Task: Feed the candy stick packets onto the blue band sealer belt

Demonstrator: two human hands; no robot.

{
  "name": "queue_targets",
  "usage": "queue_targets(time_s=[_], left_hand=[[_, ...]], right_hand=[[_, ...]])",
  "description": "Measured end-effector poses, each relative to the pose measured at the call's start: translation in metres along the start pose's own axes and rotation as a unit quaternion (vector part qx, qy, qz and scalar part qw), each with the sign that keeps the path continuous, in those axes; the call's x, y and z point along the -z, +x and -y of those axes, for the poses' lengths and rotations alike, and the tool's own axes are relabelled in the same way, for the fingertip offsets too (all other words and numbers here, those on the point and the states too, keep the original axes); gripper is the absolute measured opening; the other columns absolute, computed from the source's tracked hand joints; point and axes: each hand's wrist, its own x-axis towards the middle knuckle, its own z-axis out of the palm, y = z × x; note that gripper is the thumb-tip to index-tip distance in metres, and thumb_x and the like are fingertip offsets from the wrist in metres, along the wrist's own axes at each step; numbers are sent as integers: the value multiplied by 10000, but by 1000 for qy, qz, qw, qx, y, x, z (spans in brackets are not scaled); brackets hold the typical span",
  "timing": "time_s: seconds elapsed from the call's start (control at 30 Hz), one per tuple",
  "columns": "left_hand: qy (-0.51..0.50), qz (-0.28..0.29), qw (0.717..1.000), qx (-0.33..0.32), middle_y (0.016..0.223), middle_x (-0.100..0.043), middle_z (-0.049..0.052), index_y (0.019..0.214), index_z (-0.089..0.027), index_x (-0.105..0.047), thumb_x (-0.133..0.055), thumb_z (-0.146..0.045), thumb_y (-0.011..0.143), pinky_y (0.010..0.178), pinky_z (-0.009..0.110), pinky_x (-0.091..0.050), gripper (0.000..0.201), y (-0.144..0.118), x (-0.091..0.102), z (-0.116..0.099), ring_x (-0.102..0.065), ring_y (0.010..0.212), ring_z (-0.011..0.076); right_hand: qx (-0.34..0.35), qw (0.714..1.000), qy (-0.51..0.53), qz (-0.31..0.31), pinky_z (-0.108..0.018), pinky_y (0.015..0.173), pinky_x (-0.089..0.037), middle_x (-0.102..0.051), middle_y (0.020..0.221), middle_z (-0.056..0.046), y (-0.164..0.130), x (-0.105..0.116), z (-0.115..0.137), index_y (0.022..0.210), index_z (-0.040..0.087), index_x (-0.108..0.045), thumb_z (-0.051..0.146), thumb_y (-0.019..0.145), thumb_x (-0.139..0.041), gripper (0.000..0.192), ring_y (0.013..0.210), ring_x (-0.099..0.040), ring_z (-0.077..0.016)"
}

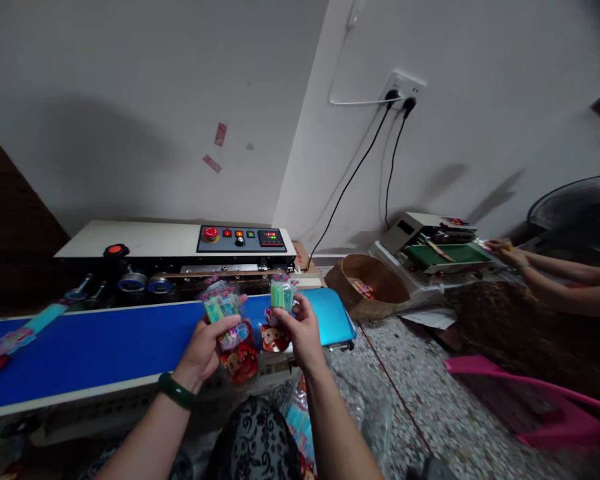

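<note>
sealer (pixel 145 240): band sealing machine sitting against the wall, control panel (pixel 241 237) lit, red stop button on its left end; feed slot running along the front under the panel.
belt (pixel 100 347): blue conveyor running in front of the sealer, carrying one clear packet (pixel 17 337) off at the far left end; rest of it lying flat between the hands and the slot.
second sealer (pixel 433 250): smaller unit with a green belt sitting to the right, another person's hand (pixel 505 252) working at its far end. Well apart from this station.
basket (pixel 367 283): brown round tub standing on the floor between the two machines, a few packets lying inside.
left hand (pixel 207 347): fingers curling closed around the left packet (pixel 227 320), a clear bag of pastel sticks with a red cartoon print at the bottom; holding it upright over the near edge of the belt.
right hand (pixel 300 333): pinching shut on the right packet (pixel 281 297), same kind, top end pointing at the feed slot, just above the belt's right end.
step, judging: both packets being lined up for feeding, neither one lying on the belt yet.
next move, judging: calling for the open top edge going flat and square into the slot, right packet being nearer the entry; cannot tell whether the tops are already folded.
</note>
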Motion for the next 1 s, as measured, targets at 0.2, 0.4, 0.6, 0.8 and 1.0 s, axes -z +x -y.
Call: queue_targets(time_s=[0.2, 0.4, 0.6, 0.8, 1.0], left_hand=[[59, 91, 992, 66, 773, -687, 85, 946, -118, -625, -700, -145, 589, 630, 302, -501, 366, -7, 1, 7, -634, 658, 199], [70, 81, 993, 52, 770, -689, 83, 950, -129, -623, -705, -150, 580, 509, 232, -477, 380, -9, -1, 3, -627, 610, 178], [60, 57, 996, 31, 758, -689, 73, 896, -123, -628, -709, -160, 571, 615, 283, -500, 337, -9, 2, -4, -632, 672, 197], [82, 52, 995, 22, 769, -684, 73, 890, -124, -619, -715, -169, 569, 604, 286, -494, 338, -8, 13, -6, -628, 674, 200], [105, 62, 991, 50, 681, -673, 71, 888, -118, -611, -713, -199, 571, 345, 180, -358, 343, -10, 13, -9, -555, 469, 132]], right_hand=[[-23, 1000, 6, 16, -262, 678, -475, -637, 837, 0, -11, 1, -5, 921, 200, -519, 245, 569, -723, 409, 766, -598, -161], [-43, 996, 73, -15, -187, 547, -428, -589, 665, 48, -10, 3, -12, 786, 190, -562, 253, 597, -700, 243, 576, -538, -82], [-51, 987, 89, -125, -209, 506, -438, -606, 670, 29, 6, 21, -14, 834, 182, -584, 302, 574, -695, 308, 527, -536, -89], [-116, 979, -19, -165, -225, 455, -435, -594, 556, 16, 48, 56, -18, 736, 162, -588, 196, 511, -657, 238, 463, -543, -113], [-156, 981, -70, -87, -211, 362, -353, -537, 433, 6, 76, 48, -17, 565, 131, -587, 149, 463, -681, 140, 360, -460, -94]])
